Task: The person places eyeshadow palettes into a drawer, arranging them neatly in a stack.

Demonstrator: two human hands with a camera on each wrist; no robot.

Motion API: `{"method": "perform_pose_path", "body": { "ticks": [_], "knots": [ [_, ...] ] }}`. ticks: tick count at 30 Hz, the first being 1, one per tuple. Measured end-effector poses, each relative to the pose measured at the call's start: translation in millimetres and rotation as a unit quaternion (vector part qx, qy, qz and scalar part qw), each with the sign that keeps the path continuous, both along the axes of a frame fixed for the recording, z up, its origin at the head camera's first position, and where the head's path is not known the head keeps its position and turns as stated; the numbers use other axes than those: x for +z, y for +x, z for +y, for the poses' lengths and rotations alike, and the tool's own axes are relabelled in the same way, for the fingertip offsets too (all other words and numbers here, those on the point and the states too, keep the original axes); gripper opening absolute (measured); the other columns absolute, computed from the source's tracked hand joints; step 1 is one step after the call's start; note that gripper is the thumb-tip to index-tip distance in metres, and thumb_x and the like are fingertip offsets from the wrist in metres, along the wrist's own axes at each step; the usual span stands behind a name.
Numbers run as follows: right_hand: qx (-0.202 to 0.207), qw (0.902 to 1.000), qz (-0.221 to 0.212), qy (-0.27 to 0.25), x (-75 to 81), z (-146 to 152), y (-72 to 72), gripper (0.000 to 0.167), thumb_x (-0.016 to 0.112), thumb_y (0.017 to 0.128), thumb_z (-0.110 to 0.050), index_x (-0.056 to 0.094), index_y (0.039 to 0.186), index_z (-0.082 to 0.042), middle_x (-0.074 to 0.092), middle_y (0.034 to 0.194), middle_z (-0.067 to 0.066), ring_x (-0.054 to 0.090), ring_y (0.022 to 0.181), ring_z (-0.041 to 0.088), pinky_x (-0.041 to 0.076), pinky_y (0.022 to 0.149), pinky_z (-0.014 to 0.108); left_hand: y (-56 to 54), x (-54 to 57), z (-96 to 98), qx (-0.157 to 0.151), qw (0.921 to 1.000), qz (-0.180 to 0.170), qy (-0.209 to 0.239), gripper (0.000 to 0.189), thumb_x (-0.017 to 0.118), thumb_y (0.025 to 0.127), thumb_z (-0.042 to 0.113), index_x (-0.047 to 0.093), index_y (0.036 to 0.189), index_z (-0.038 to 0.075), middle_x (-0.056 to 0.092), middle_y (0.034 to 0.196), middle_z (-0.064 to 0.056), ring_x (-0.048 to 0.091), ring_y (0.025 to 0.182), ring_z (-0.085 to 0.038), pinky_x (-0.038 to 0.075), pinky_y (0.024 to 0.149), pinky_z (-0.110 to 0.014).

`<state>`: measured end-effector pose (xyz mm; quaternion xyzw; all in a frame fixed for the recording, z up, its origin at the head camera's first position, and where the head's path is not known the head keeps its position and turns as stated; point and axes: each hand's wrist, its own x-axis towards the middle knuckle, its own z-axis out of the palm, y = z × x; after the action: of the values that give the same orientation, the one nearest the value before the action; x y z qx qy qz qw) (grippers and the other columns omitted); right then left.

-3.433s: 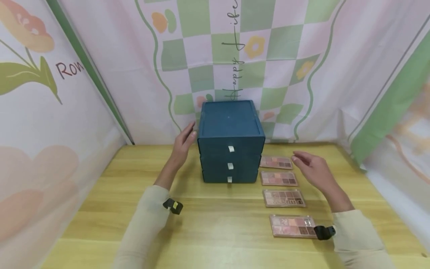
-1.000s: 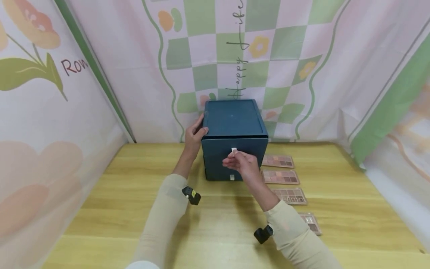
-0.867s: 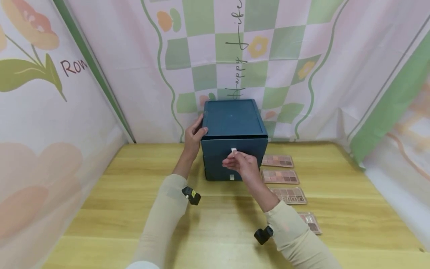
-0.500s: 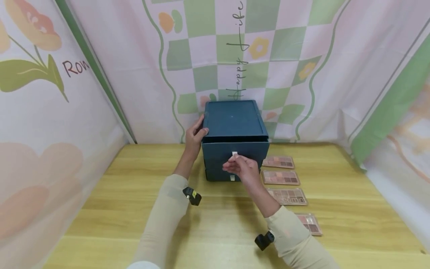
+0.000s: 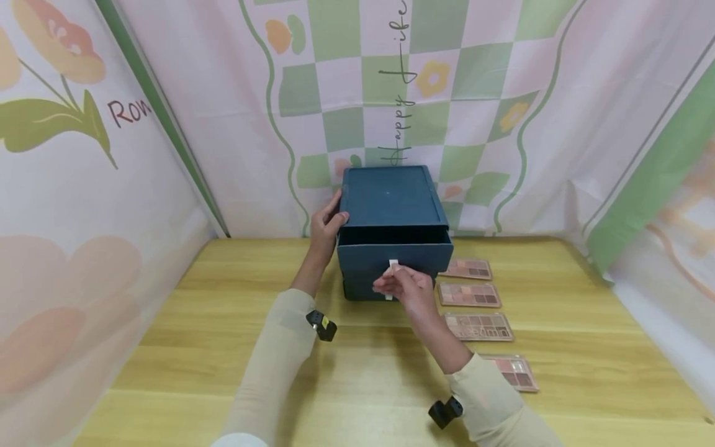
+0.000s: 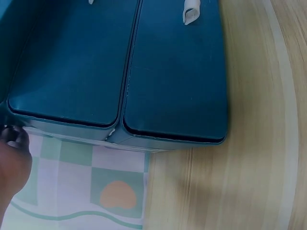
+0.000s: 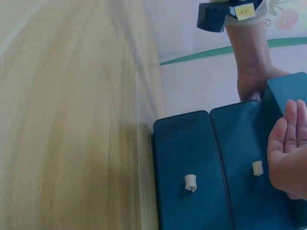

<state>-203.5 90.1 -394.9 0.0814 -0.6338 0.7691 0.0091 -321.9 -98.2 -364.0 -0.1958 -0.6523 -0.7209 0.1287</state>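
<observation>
A dark blue three-drawer box (image 5: 389,198) stands at the back of the wooden table (image 5: 223,372). Its top drawer (image 5: 394,257) is pulled out a little, leaving a dark gap under the lid. My right hand (image 5: 391,280) pinches the white pull tab (image 5: 393,265) on that drawer's front. My left hand (image 5: 329,220) grips the box's upper left corner, thumb on top. In the right wrist view the lower drawer fronts (image 7: 192,167) show their tabs (image 7: 190,182), with my right hand (image 7: 288,153) beside them. The left wrist view shows the lower drawer fronts (image 6: 172,72).
Several eyeshadow palettes lie in a row right of the box: the farthest (image 5: 465,269), then (image 5: 469,295), (image 5: 479,326), and the nearest (image 5: 511,371), partly under my right sleeve. Patterned cloth walls (image 5: 167,155) close in the table on three sides.
The top drawer has slid out toward me, drawn by my right hand on its tab. My left hand has stayed on the box's corner.
</observation>
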Motion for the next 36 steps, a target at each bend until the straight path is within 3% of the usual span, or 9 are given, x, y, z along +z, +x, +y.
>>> {"method": "perform_pose_path", "body": {
  "ticks": [8,18,23,31,36],
  "knots": [
    [0.001,1.0,0.007,0.001,-0.6,0,7.7,0.034,0.044,0.108,-0.02,0.067,0.084,-0.011,0.076,0.077,-0.008,0.075,0.078,0.009,0.062,0.083,0.025,-2.0,-3.8,0.3,0.027,0.9996,0.009,-0.007,0.063,0.052,0.091,0.011,0.043,0.153,0.005,0.044,0.16,-0.017,0.049,0.137,-0.025,0.043,0.102,-0.016],
    [-0.002,0.9999,0.0,0.011,-0.2,0,19.9,0.034,0.044,0.108,-0.019,0.066,0.084,-0.01,0.076,0.076,-0.008,0.075,0.078,0.009,0.061,0.083,0.025,-2.0,-4.6,0.8,0.036,0.9992,0.015,-0.009,0.062,0.051,0.091,0.011,0.043,0.153,0.003,0.045,0.159,-0.018,0.052,0.132,-0.024,0.044,0.1,-0.015],
    [0.003,0.9999,0.002,0.016,-1.6,0,26.2,0.035,0.043,0.108,-0.019,0.066,0.083,-0.01,0.076,0.076,-0.008,0.074,0.078,0.009,0.061,0.083,0.025,-1.5,-5.2,1.4,0.042,0.9989,0.017,-0.014,0.062,0.051,0.091,0.011,0.043,0.152,0.001,0.044,0.16,-0.017,0.048,0.137,-0.02,0.042,0.104,-0.015],
    [0.005,0.9998,0.001,0.02,-3.3,2,38.4,0.033,0.044,0.107,-0.018,0.067,0.086,-0.01,0.076,0.077,-0.01,0.074,0.079,0.008,0.06,0.085,0.023,-0.3,-5.5,2.0,0.039,0.9991,0.012,-0.01,0.064,0.05,0.091,0.013,0.041,0.153,0.0,0.04,0.162,-0.017,0.039,0.15,-0.027,0.039,0.118,-0.039],
    [-0.006,0.9994,-0.007,0.034,-0.3,3,45.4,0.032,0.044,0.108,-0.018,0.067,0.087,-0.007,0.076,0.078,-0.01,0.075,0.08,0.008,0.06,0.085,0.024,-0.8,-4.4,4.4,0.043,0.9991,0.006,-0.007,0.064,0.05,0.091,0.013,0.042,0.153,0.001,0.04,0.162,-0.015,0.039,0.151,-0.025,0.037,0.12,-0.039]
  ]
}}
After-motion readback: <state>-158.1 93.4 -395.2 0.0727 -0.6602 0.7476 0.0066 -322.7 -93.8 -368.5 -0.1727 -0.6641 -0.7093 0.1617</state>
